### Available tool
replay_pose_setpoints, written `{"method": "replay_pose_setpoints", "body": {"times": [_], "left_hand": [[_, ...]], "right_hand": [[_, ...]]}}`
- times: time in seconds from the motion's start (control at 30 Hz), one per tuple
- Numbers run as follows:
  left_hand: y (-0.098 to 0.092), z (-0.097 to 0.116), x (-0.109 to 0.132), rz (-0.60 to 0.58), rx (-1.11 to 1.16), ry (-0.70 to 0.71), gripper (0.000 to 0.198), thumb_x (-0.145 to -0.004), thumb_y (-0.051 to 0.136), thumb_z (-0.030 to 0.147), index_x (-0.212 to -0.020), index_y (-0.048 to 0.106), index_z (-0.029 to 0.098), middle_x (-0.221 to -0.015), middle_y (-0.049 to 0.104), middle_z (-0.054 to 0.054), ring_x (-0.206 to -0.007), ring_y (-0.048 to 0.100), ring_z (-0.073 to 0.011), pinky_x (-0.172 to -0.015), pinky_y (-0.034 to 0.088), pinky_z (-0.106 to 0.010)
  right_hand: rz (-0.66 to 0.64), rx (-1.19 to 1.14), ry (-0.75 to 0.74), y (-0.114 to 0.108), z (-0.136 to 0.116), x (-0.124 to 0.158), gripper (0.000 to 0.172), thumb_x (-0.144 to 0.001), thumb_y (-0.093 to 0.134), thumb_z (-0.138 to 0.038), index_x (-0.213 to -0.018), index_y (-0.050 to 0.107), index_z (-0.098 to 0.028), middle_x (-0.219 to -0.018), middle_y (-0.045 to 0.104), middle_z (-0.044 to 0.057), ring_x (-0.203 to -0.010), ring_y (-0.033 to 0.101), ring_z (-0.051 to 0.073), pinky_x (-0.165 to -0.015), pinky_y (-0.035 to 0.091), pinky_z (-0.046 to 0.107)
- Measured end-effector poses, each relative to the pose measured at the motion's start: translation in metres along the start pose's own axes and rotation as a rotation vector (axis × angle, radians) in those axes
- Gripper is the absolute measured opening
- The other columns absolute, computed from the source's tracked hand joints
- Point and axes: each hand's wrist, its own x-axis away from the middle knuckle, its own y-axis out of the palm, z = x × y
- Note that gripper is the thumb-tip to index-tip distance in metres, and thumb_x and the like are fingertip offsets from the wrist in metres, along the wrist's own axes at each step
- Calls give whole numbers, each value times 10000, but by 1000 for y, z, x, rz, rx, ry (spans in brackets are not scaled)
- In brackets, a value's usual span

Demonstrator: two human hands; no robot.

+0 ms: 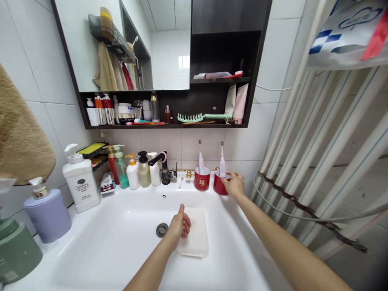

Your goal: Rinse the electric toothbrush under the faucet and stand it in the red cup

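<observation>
My left hand (pixel 180 224) rests in the white sink (pixel 121 238), its fingers curled onto a white folded cloth (pixel 197 238) that lies beside the drain (pixel 161 229). My right hand (pixel 234 184) reaches to the sink's back edge and grips the right red cup (pixel 218 184), which holds an electric toothbrush (pixel 222 163). A second red cup (pixel 202 179) with another toothbrush stands just left of it.
A black tap (pixel 163 167) and several bottles (pixel 133 171) line the back ledge. Pump dispensers (pixel 80 182) stand at the left under a brown towel (pixel 21 137). A mirror cabinet shelf (pixel 163 117) hangs above. White pipes (pixel 318 153) run along the right.
</observation>
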Motion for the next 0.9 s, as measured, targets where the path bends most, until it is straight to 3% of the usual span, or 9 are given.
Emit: {"method": "replay_pose_setpoints", "body": {"times": [0.2,0.37,0.5,0.6,0.7,0.8,0.9], "left_hand": [[-4,-7,-10,-2,-53,35,510,-551,301,632,-512,432,140,-370,429,21,-310,357,-56,-364,197,-186],[-6,-9,-9,46,-72,107,377,-608,378,503,-568,449,134,-465,465,17,-371,393,-55,-389,248,-181],[0,4,-10,179,-126,275,222,-619,438,356,-567,464,142,-560,496,-1,-486,442,-76,-465,320,-197],[12,20,-12,253,-220,458,118,-592,486,267,-614,509,153,-650,536,-23,-612,477,-108,-590,357,-232],[27,30,-17,224,-314,614,216,-557,524,211,-769,541,169,-805,551,-49,-751,479,-139,-698,341,-256],[38,30,-25,185,-358,613,333,-554,522,189,-887,519,177,-877,539,-64,-799,471,-153,-723,331,-266],[41,22,-35,161,-378,530,329,-560,512,180,-889,516,181,-787,554,-46,-718,481,-146,-680,343,-265]], "right_hand": [[-93,164,-73,-1,19,1,48,-546,488,-203,-577,493,-167,-738,467,61,-763,462,209,-664,335,324],[-155,230,-177,-15,18,34,72,-589,458,-236,-604,477,-168,-834,452,74,-827,444,208,-715,332,329],[-248,223,-262,-18,14,71,67,-593,467,-245,-617,479,-183,-903,434,58,-825,453,182,-729,352,308],[-319,202,-303,-9,12,97,49,-593,474,-233,-612,481,-189,-880,447,46,-751,481,161,-698,380,298],[-376,178,-330,5,12,118,27,-596,472,-201,-615,484,-185,-903,450,56,-771,488,167,-696,392,298],[-425,159,-344,18,12,132,67,-617,444,-167,-658,495,-183,-908,456,69,-793,495,173,-696,401,297],[-467,149,-353,26,10,139,142,-625,426,-144,-735,508,-180,-984,436,88,-838,492,176,-714,402,290]]}}
